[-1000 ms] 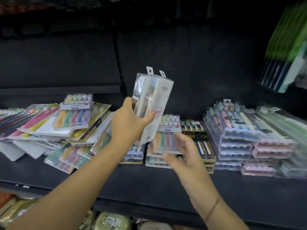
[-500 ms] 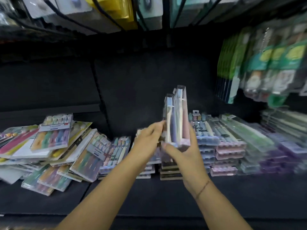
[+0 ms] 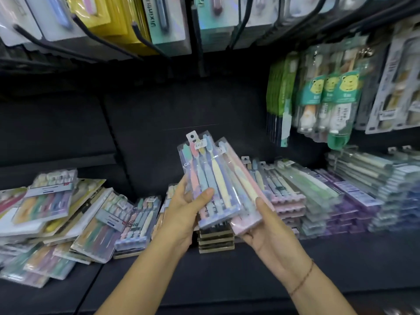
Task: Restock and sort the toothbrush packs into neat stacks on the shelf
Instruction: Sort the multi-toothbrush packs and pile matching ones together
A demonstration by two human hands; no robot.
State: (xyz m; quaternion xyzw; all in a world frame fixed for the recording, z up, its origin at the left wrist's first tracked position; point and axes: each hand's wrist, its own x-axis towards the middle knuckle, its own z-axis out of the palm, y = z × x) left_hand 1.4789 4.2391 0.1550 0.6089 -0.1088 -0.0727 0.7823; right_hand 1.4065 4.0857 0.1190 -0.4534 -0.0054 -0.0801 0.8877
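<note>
Fingers (image 3: 205,193) L+R round 2 packs (image 3: 211,178)

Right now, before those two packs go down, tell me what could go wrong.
1. The left hand and right hand each grip a pack near its lower end; the purple-based pack and pink-based pack overlap, so one may slip.
2. The messy pile on the left leans; a pack added there could slide off.
3. Their bases differ; both might land on one stack.
</note>
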